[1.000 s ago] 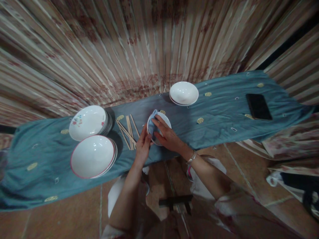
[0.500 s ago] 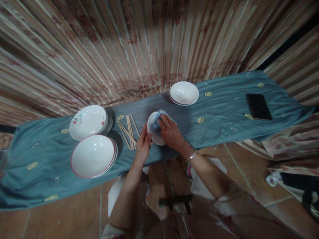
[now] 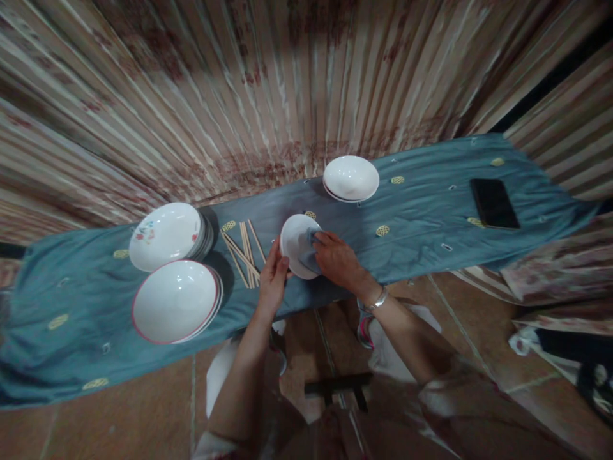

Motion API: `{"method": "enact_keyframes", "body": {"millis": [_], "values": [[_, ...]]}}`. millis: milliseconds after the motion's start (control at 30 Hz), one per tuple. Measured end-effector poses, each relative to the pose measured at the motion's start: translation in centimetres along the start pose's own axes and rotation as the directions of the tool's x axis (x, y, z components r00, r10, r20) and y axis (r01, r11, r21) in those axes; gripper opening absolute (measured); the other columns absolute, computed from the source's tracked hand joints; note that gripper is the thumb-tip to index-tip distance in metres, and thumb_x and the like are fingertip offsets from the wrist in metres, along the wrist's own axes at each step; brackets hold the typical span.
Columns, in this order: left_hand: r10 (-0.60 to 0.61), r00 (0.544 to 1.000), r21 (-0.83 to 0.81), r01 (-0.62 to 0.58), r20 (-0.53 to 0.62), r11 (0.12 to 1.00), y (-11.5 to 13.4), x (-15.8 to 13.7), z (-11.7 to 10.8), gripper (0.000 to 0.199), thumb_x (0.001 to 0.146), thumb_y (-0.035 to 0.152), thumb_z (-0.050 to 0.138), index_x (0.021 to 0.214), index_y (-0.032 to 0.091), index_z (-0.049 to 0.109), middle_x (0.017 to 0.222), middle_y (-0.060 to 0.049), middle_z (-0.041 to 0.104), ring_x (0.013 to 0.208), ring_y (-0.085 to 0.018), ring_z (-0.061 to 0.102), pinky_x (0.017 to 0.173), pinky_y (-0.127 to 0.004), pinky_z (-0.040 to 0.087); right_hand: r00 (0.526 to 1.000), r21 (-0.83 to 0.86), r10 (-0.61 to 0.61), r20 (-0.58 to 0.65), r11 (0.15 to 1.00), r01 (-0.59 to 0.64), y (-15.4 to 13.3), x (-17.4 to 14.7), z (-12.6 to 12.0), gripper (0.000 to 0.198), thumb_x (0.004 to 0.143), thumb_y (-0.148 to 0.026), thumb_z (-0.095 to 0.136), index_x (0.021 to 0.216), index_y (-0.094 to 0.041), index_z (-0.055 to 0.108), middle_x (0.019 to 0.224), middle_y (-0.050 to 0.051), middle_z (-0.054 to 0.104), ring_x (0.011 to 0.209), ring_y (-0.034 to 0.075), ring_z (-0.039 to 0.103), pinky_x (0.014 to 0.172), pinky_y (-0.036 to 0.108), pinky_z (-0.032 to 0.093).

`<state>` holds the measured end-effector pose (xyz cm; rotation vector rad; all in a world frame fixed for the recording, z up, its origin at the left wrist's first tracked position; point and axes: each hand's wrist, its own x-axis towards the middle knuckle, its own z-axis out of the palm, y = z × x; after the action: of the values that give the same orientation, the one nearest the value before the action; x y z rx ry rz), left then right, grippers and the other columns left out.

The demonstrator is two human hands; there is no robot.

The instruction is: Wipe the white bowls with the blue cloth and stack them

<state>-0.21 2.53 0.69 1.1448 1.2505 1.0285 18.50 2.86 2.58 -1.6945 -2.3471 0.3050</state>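
My left hand point(image 3: 273, 276) grips the near left rim of a white bowl point(image 3: 295, 241), thumb on the inside edge. The bowl is tilted toward me over the middle of the table. In my right hand point(image 3: 338, 260) is a blue cloth point(image 3: 309, 246), pressed against the bowl's inner right side and partly hidden by the fingers. Left of my left hand lie several wooden chopsticks point(image 3: 246, 254), some crossing each other. Behind the held bowl stand stacked white bowls point(image 3: 351, 177).
A stack of flower-patterned plates point(image 3: 165, 236) and a stack of red-rimmed bowls point(image 3: 175, 301) stand on the left of the teal tablecloth point(image 3: 421, 223). A dark flat phone or tablet point(image 3: 494, 203) lies at the right. A pleated curtain point(image 3: 287, 96) hangs behind the table.
My right hand has moved slightly right and lower with the cloth, uncovering more of the bowl's inside. My left hand keeps its hold on the rim.
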Motion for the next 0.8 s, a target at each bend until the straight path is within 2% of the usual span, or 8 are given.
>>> {"method": "enact_keyframes", "body": {"millis": [133, 267, 400, 567, 700, 800], "values": [[-0.001, 1.000, -0.008, 0.001, 0.003, 1.000, 0.2, -0.1, 0.1, 0.083, 0.081, 0.068, 0.066, 0.151, 0.026, 0.050, 0.144, -0.010, 0.062, 0.115, -0.028, 0.066, 0.081, -0.036, 0.064, 0.998, 0.033, -0.026, 0.063, 0.999, 0.024, 0.1, -0.4, -0.3, 0.027, 0.098, -0.012, 0.047, 0.107, -0.009, 0.072, 0.128, 0.021, 0.068, 0.124, 0.029, 0.060, 0.110, 0.042, 0.047], [0.001, 1.000, -0.015, -0.002, -0.007, 1.000, 0.2, -0.1, 0.2, 0.081, 0.083, 0.065, 0.066, 0.152, 0.025, 0.049, 0.146, -0.010, 0.060, 0.113, -0.027, 0.067, 0.078, -0.034, 0.064, 0.991, 0.167, -0.103, 0.082, 0.982, 0.088, 0.3, -0.8, -0.4, 0.023, 0.098, -0.017, 0.054, 0.110, -0.011, 0.072, 0.121, 0.017, 0.072, 0.121, 0.025, 0.063, 0.110, 0.040, 0.046], [0.008, 1.000, -0.005, -0.008, 0.003, 1.000, 0.1, -0.1, 0.2, 0.077, 0.086, 0.063, 0.064, 0.152, 0.027, 0.049, 0.146, -0.009, 0.060, 0.107, -0.025, 0.069, 0.078, -0.034, 0.065, 0.984, 0.353, -0.156, 0.086, 0.929, 0.116, 0.5, -0.9, -0.4, 0.023, 0.096, -0.023, 0.060, 0.114, -0.014, 0.072, 0.117, 0.014, 0.074, 0.113, 0.024, 0.067, 0.103, 0.038, 0.049], [0.023, 1.000, 0.010, -0.023, 0.000, 1.000, 0.1, -0.2, 0.1, 0.076, 0.087, 0.062, 0.062, 0.153, 0.026, 0.048, 0.151, -0.009, 0.056, 0.112, -0.026, 0.068, 0.078, -0.034, 0.064, 0.976, 0.517, -0.173, 0.132, 0.852, 0.081, 0.3, -0.6, -0.8, 0.024, 0.094, -0.026, 0.064, 0.114, -0.015, 0.073, 0.113, 0.011, 0.076, 0.103, 0.022, 0.071, 0.092, 0.032, 0.051], [0.064, 0.998, 0.020, -0.064, 0.000, 0.998, -0.2, 0.1, 0.0, 0.074, 0.088, 0.061, 0.061, 0.151, 0.024, 0.050, 0.152, -0.010, 0.056, 0.130, -0.028, 0.060, 0.100, -0.039, 0.057, 0.984, 0.577, -0.124, 0.131, 0.817, 0.026, -0.4, -0.4, -1.0, 0.025, 0.091, -0.028, 0.068, 0.112, -0.015, 0.074, 0.103, 0.007, 0.078, 0.089, 0.018, 0.070, 0.080, 0.028, 0.050], [0.120, 0.993, 0.040, -0.119, -0.013, 0.992, -0.5, 0.2, -0.1, 0.074, 0.088, 0.062, 0.061, 0.149, 0.020, 0.052, 0.154, -0.011, 0.054, 0.144, -0.027, 0.049, 0.120, -0.040, 0.039, 0.991, 0.618, -0.089, 0.101, 0.786, 0.008, -1.0, -0.2, -0.8, 0.024, 0.089, -0.026, 0.070, 0.110, -0.015, 0.075, 0.101, 0.007, 0.078, 0.085, 0.017, 0.069, 0.077, 0.026, 0.049]]}}
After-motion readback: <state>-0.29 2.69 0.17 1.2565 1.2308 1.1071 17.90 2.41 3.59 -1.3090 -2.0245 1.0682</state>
